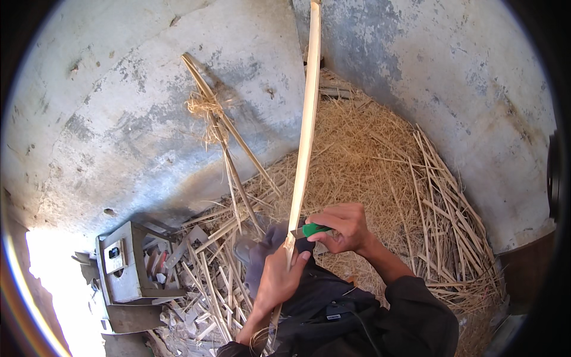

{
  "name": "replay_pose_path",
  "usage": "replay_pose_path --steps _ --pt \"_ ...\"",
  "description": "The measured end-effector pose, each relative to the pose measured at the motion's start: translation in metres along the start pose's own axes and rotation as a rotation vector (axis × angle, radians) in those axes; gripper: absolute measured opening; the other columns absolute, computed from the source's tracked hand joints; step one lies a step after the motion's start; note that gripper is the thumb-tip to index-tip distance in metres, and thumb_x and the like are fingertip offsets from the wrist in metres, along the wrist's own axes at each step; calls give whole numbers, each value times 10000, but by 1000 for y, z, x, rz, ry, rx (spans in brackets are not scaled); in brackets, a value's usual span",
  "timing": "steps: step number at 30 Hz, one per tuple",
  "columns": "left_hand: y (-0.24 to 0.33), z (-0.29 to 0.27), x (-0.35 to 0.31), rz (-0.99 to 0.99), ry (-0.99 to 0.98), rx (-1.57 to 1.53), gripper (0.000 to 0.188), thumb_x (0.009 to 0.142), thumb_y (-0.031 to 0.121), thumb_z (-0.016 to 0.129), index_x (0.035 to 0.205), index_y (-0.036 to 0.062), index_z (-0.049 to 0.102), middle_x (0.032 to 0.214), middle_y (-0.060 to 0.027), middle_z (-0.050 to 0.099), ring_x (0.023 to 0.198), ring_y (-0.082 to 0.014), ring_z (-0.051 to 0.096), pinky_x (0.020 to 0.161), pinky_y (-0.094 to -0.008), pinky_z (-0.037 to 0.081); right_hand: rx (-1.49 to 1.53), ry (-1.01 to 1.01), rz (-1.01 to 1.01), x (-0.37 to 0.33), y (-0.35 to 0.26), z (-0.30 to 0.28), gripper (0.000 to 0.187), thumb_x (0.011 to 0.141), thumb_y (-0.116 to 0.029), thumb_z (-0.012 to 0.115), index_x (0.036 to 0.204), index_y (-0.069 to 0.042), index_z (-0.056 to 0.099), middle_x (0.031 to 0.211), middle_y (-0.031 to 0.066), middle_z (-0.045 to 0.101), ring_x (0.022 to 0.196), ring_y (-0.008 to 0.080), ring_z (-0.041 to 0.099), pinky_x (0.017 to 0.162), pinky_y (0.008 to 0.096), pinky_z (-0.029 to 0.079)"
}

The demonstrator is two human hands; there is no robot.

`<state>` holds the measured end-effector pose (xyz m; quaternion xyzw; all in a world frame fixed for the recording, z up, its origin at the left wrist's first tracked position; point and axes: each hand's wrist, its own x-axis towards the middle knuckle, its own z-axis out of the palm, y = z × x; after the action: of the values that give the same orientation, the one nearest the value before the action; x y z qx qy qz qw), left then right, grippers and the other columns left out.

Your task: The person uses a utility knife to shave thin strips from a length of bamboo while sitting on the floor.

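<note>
A long pale strip of split wood, bamboo by its look (307,119), rises from my lap toward the top of the view. My left hand (278,277) is closed around its lower part. In my right hand (344,227) is a green-handled knife (314,229), gripped between thumb and fingers. Its short blade meets the strip's edge just above my left hand. The wood looks rough and splintered at that spot. Below my left hand, the strip's lower end passes beside my forearm and is partly hidden.
Shavings (369,149) cover the floor ahead, with a heap of thin sticks (458,232) along the right wall. Tied sticks (208,107) lean on the left wall. A worn box (128,262) holding odds and ends stands at lower left, beside scattered offcuts (223,291).
</note>
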<state>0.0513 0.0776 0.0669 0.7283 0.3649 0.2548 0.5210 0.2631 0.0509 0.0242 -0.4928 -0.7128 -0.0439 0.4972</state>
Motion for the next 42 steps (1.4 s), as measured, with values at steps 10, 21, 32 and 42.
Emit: replay_pose_path --steps 10,21,32,42 --pt "-5 0 -3 16 47 30 267 947 111 682 786 14 492 629 -13 457 651 -86 392 553 -319 351 -48 50 18 2 1 3 307 832 -433 790 921 -140 767 633 0 623 508 200 613 460 331 456" --pt "2 1 -33 -5 -181 145 307 917 208 764 1050 -27 616 656 -187 585 559 -338 582 576 -407 468 -5 311 376 19 66 -38 330 969 -345 682 981 -18 723 679 23 647 552 104 550 499 288 391" --pt "-3 -15 -22 97 -28 170 359 980 332 667 969 -15 577 605 -125 528 516 -200 520 531 -352 414 235 91 352 -19 43 -15 322 889 -378 766 989 -78 707 755 44 673 610 162 613 535 321 439" --pt "1 -12 -15 73 -19 109 249 1001 216 617 1006 -29 572 632 -118 565 546 -201 578 545 -346 429 283 -45 -27 2 12 -5 272 802 -363 827 943 -150 736 751 -7 675 633 198 642 612 345 478"
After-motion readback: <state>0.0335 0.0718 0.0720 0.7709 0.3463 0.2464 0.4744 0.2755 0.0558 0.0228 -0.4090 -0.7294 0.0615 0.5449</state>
